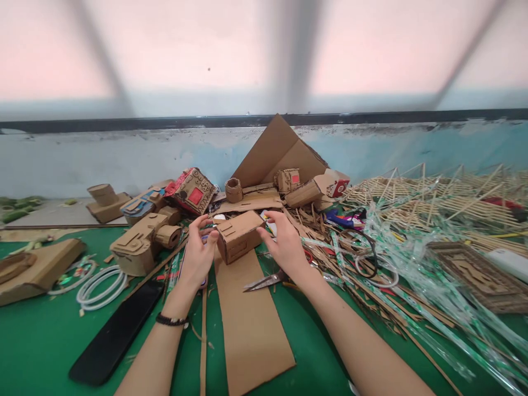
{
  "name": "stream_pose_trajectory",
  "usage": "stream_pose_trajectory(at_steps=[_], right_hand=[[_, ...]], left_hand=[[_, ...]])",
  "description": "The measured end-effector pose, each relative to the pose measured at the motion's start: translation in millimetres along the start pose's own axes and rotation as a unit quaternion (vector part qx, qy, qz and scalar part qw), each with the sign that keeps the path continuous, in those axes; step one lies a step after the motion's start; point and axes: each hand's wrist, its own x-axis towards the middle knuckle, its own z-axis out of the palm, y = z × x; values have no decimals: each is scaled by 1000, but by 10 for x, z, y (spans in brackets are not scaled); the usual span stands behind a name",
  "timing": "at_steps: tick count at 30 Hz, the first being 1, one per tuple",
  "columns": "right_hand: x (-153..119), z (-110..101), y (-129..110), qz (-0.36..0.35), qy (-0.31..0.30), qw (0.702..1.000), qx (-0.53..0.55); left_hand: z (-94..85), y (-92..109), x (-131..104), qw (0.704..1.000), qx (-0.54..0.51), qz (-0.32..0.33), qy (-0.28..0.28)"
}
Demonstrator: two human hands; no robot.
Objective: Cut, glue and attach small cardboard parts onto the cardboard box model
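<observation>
A small brown cardboard box point(241, 236) with layered pieces glued on its top and a slot-like strip on its side sits between my hands, above the far end of a long cardboard strip point(251, 330). My left hand point(200, 253) is at the box's left end, fingers curved and apart, the thumb close to its edge. At the right end my right hand point(284, 245) has its thumb and forefinger around the box's corner. Scissors point(266, 281) with open blades lie partly under my right wrist. A black phone-like slab point(117, 335) lies left of my left forearm.
Cardboard camera models point(142, 242) and a red-trimmed cardboard box point(192, 192) stand at left. Coiled white tubing point(101, 289) lies nearby. Cardboard scraps, plastic strips point(396, 264) and a wooden-stick structure point(412, 190) crowd the right. A large folded cardboard sheet point(276, 154) leans against the wall.
</observation>
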Motion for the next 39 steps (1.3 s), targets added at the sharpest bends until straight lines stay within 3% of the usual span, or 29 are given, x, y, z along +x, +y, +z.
stream_pose_trajectory(at_steps=[3, 5, 11, 16, 19, 24, 26, 30, 36, 39], right_hand=[[-54, 79, -64, 20, -79, 996, 43], [-84, 126, -103, 47, -101, 991, 68], [-63, 108, -70, 92, -111, 983, 115], [47, -91, 103, 126, -96, 952, 261], [121, -243, 210, 182, -76, 913, 358], [200, -470, 332, 245, 22, 844, 476], [211, -528, 365, 258, 54, 830, 492], [225, -560, 422, 259, 97, 831, 483], [250, -502, 450, 269, 132, 841, 450], [244, -469, 448, 270, 123, 846, 442]], left_hand=[[52, -35, -27, 999, -27, -22, -3], [80, -2, -41, 998, -58, -34, -1], [140, 187, -63, 983, -159, -81, -32], [158, 215, -67, 983, -159, -78, -39], [159, 160, -72, 989, -123, -64, -58], [164, 67, -69, 997, -21, -14, -67], [162, 42, -65, 997, 15, 13, -68], [159, 30, -84, 995, 18, 8, -93], [241, 203, -201, 959, 60, -105, -255], [313, 286, -234, 949, 124, -33, -289]])
